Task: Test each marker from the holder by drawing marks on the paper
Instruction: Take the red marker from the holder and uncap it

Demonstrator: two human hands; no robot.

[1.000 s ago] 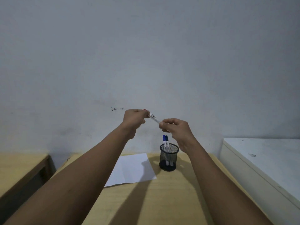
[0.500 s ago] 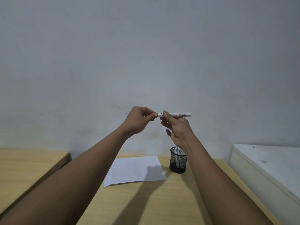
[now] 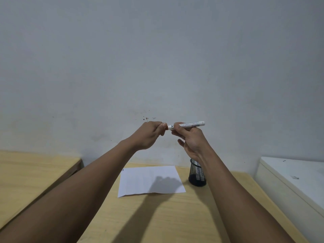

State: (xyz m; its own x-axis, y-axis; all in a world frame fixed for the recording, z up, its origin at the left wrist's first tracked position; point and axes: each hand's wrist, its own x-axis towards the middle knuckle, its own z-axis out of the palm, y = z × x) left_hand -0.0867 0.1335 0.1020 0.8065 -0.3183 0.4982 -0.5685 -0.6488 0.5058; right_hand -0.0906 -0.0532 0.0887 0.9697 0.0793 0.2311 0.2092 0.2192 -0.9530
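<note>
— Pale grey wall (image 3: 157,58) behind everything, a few dark specks on it, and both hands raised in front of it. What are they doing?

— Both are on one marker (image 3: 190,124). The right hand (image 3: 192,139) pinches the white barrel between thumb and fingertips, the other fingers loose; the barrel lies almost level and sticks out past that hand to the right. The left hand (image 3: 150,135) is clenched around the marker's left end — probably the cap, though the fist hides it, so I can't say whether it is on or partly off.

— So, uncapping?

— That's my reading. No mark is being drawn at this moment.

— What could go wrong?

— The right hand's grip is light. A stiff cap that lets go suddenly could jerk the barrel free, or a bare tip could brush the left fingers and ink them.

— And where is everything else?

— Well below the hands. The paper (image 3: 150,181) lies flat on the wooden table (image 3: 157,216), under the shadow of the hands. The black mesh holder (image 3: 197,174) stands just beside the paper's right edge, partly behind the right wrist, with more markers upright inside. A second wooden surface (image 3: 31,171) sits to the left, a white cabinet top (image 3: 294,174) to the right.
</note>
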